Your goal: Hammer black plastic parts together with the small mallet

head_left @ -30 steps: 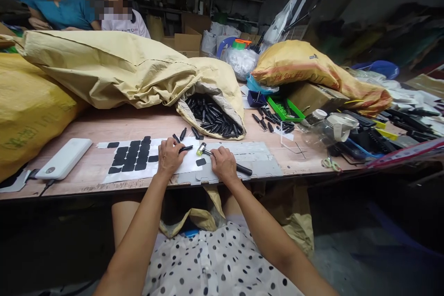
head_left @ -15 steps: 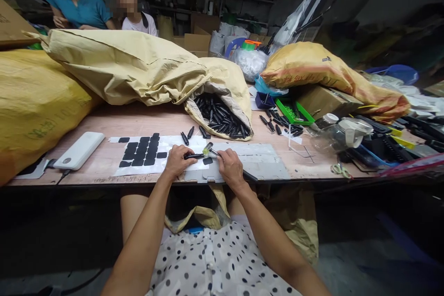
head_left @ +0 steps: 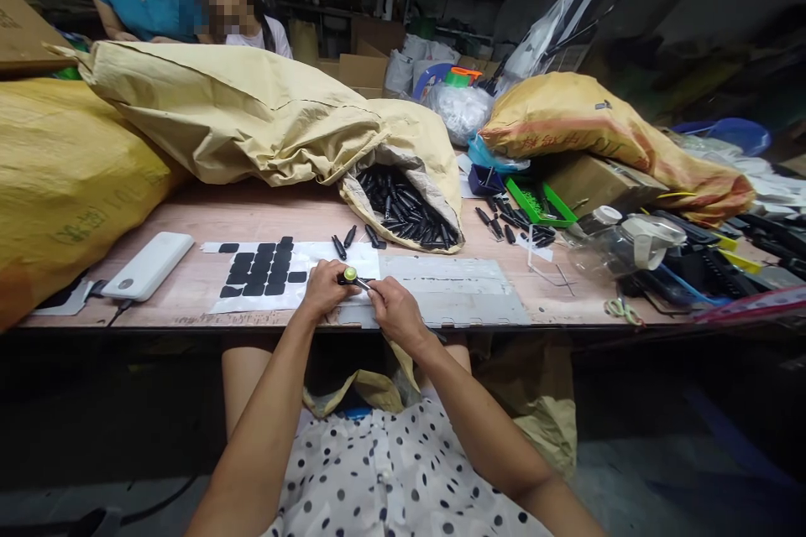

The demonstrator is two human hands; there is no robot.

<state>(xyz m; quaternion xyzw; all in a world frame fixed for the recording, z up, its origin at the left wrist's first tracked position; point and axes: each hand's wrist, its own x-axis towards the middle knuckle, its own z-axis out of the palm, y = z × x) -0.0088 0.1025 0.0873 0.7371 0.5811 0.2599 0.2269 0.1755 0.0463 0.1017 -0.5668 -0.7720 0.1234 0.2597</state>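
Observation:
My left hand (head_left: 324, 289) is closed around a small black part at the table's front edge. My right hand (head_left: 394, 312) grips a small mallet; its yellow-green head (head_left: 349, 274) rests on the part right above my left fingers. Both hands lie over a white backing sheet (head_left: 315, 260) that carries several black adhesive pads (head_left: 259, 268). A grey metal plate (head_left: 453, 289) lies just to the right of my hands.
An open tan sack (head_left: 403, 151) spills black plastic parts (head_left: 403, 210) behind my hands; loose ones (head_left: 343, 243) lie near the sheet. A white power bank (head_left: 148, 266) sits left. Yellow sacks, a green tray (head_left: 535, 203), a plastic bottle (head_left: 604, 243) and clutter fill the right. Two people sit at far left.
The mallet head has come down and leftwards onto the part in my left hand. My right hand has shifted left and closer to my left hand.

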